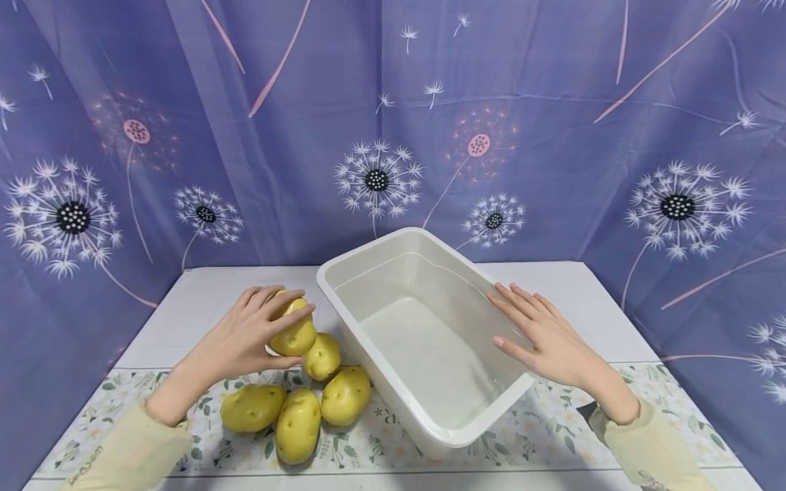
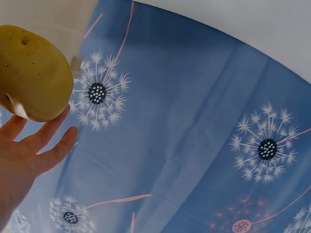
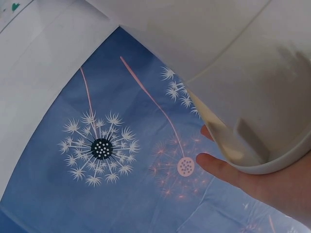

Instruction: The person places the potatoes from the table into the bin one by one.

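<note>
The left hand (image 1: 239, 341) curls its fingers and thumb round one potato (image 1: 293, 334), holding it just left of the bin. The right hand (image 1: 549, 344) reaches over the bin's right rim with fingers extended and slightly spread; how firmly they press cannot be told. Pale yellow-green sleeves (image 1: 132, 443) end at both wrists.

The held potato is rounded, smooth and yellow, marked with small dark pits. Four more potatoes (image 1: 298, 426), similarly rounded, lie in a curved group beneath and beside the left hand; the two rightmost are nearest the bin's wall.

The bin (image 1: 424, 354) looks like off-white plastic: a deep rectangle with rounded corners, a thick smooth rim and a glossy floor. It sits turned at an angle, its near corner pointing towards the person. Its mouth lies between the two hands, and white cloth shows to either side of them.

A white cloth (image 1: 202, 293) covers the table, with a floral band (image 1: 540, 436) of green leaves and pale blooms across the nearer part. Beyond, a softly creased violet-blue curtain (image 1: 276, 170) with white dandelion heads and pink stems surrounds the back and sides.
</note>
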Available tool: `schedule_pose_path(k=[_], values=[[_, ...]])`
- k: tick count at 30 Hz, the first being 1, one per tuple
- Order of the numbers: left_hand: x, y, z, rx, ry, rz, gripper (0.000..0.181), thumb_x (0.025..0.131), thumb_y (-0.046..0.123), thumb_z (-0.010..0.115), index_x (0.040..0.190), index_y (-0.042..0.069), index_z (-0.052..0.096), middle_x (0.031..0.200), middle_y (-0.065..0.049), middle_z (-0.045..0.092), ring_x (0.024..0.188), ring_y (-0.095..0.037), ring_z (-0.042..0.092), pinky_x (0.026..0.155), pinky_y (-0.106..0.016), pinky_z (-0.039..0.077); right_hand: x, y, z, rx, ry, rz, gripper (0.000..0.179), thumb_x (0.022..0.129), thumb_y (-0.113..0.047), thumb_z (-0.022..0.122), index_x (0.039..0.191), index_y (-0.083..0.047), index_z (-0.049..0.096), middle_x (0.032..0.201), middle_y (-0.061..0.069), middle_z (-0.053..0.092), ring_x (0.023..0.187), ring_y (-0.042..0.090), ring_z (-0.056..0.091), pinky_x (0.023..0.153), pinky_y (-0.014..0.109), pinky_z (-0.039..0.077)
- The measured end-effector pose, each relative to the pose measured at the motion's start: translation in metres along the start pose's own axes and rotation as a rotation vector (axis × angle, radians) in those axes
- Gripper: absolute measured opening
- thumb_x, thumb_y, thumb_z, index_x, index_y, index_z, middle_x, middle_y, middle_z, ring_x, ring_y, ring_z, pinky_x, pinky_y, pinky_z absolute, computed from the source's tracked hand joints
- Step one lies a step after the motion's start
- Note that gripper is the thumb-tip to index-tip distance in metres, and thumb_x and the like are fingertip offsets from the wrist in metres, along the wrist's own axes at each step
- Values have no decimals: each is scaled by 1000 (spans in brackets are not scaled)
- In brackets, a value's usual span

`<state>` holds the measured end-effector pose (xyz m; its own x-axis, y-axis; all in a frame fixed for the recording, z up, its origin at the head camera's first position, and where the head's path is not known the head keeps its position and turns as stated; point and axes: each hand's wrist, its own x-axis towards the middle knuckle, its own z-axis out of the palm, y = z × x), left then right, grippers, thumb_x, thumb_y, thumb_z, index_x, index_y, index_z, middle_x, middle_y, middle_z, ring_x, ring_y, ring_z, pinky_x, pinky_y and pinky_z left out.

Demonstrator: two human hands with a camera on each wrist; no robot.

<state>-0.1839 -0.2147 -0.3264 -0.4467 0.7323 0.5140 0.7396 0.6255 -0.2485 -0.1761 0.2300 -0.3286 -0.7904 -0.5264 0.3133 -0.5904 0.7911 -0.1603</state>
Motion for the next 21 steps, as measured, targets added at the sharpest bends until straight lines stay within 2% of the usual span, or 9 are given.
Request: schedule_pose_path(k=[8, 21], values=[[11, 0, -8, 20, 24, 36, 72, 60, 54, 71, 119, 15, 56, 118, -15, 53, 101, -34, 49, 84, -49, 37, 1, 0, 0, 3, 4, -1, 60, 86, -36, 53, 139, -15, 32, 147, 8, 25, 135, 32, 21, 103, 56, 18], [32, 8, -17, 14, 66, 83, 76, 58, 52, 73, 121, 15, 54, 118, -13, 54, 103, -33, 48, 85, -49, 38, 1, 0, 0, -4, 9, -8, 61, 86, -35, 54, 139, -15, 32, 147, 8, 26, 135, 32, 22, 102, 56, 19]])
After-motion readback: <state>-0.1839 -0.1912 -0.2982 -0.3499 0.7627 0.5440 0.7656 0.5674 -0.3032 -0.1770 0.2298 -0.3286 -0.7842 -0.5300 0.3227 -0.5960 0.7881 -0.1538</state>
